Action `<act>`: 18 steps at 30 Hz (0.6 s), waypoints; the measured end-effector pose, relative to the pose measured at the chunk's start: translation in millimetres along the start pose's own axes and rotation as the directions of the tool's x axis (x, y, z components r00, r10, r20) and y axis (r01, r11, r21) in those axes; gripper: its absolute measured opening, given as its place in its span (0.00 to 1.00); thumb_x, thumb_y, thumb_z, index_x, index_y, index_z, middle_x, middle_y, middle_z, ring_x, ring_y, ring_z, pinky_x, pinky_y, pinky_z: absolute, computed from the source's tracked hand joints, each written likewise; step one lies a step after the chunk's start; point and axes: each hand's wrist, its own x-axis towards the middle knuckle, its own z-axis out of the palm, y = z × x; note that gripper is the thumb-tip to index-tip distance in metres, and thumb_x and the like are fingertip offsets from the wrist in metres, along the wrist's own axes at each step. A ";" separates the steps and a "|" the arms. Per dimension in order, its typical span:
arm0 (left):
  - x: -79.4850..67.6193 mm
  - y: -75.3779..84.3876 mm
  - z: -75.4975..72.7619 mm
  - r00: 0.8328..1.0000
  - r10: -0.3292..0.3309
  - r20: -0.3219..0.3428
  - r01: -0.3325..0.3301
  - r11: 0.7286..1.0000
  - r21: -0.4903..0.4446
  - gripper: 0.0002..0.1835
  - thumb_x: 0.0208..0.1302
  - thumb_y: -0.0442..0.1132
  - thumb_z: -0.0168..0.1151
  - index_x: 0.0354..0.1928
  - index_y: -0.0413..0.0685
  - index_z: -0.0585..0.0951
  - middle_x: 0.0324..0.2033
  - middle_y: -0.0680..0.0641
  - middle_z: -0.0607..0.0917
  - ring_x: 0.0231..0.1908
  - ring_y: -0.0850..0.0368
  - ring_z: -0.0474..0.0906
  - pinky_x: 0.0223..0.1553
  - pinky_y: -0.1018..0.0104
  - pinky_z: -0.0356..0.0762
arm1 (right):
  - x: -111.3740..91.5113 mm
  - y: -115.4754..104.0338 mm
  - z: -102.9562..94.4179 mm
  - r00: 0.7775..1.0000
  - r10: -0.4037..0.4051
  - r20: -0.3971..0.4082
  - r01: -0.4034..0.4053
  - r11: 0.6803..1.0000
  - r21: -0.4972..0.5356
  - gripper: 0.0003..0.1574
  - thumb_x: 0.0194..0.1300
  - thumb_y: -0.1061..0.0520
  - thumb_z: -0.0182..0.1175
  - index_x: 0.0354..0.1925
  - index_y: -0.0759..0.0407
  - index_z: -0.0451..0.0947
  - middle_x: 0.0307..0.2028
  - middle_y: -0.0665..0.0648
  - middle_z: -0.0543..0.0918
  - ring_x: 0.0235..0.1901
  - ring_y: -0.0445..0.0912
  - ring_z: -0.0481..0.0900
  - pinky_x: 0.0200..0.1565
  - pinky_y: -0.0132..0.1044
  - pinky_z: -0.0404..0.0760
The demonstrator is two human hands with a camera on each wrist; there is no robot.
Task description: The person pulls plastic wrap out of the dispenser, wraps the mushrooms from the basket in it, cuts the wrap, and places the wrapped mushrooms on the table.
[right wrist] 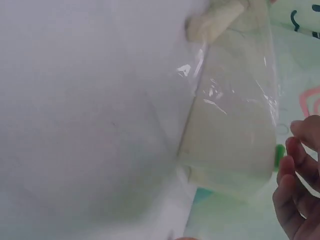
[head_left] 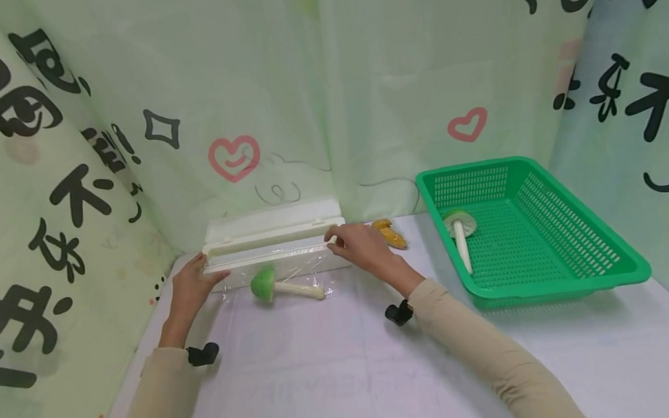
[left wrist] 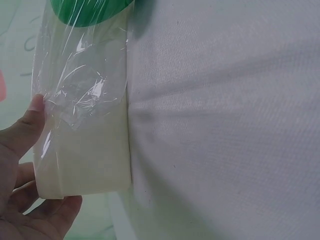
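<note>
Sleeves (head_left: 490,353), left grip (head_left: 190,289) holding white box (head_left: 294,261), right grip (head_left: 366,249), hold unclear, green-capped mushroom (head_left: 286,288) between them

Green basket (head_left: 552,242) holding a pale-stemmed mushroom (head_left: 462,244), yellow objects (head_left: 393,237) nearby, printed curtain (head_left: 374,102) behind

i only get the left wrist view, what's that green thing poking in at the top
Observer: It's a mushroom; the head view shows the whole of it.

Operator: got it, and is anything going on past where my picture ends

Observer: Yes, in the head view the right hand is at the right end of the box.

Operator: ok, any more like the green thing around

Observer: Yes, there's a second mushroom inside the green basket, off to the right in the head view.
</note>
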 end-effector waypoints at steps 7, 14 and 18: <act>-0.1 -1.0 1.1 1.000 0.008 -0.011 -0.008 1.000 0.018 0.43 0.66 0.47 0.71 0.70 0.23 0.63 0.72 0.29 0.63 0.72 0.28 0.56 0.71 0.37 0.55 | 4.8 6.8 -11.4 0.998 0.068 0.007 -0.068 0.997 0.031 0.14 0.67 0.57 0.69 0.49 0.60 0.85 0.41 0.58 0.84 0.44 0.52 0.81 0.46 0.43 0.82; -0.6 -0.3 1.6 1.000 -0.005 -0.010 0.005 1.000 0.002 0.43 0.66 0.47 0.71 0.70 0.24 0.63 0.73 0.30 0.63 0.73 0.28 0.55 0.72 0.36 0.53 | 11.2 10.1 -18.3 0.993 0.033 0.113 -0.039 0.998 0.052 0.08 0.68 0.61 0.67 0.43 0.63 0.87 0.39 0.58 0.87 0.42 0.50 0.84 0.46 0.39 0.84; -0.2 -0.7 1.6 1.000 0.000 -0.016 0.000 1.000 0.014 0.43 0.65 0.47 0.71 0.70 0.24 0.64 0.72 0.30 0.63 0.72 0.28 0.56 0.72 0.36 0.54 | 16.5 11.4 -22.5 0.988 -0.010 0.154 0.002 0.999 0.054 0.06 0.67 0.62 0.67 0.42 0.63 0.87 0.39 0.59 0.88 0.42 0.51 0.85 0.46 0.41 0.84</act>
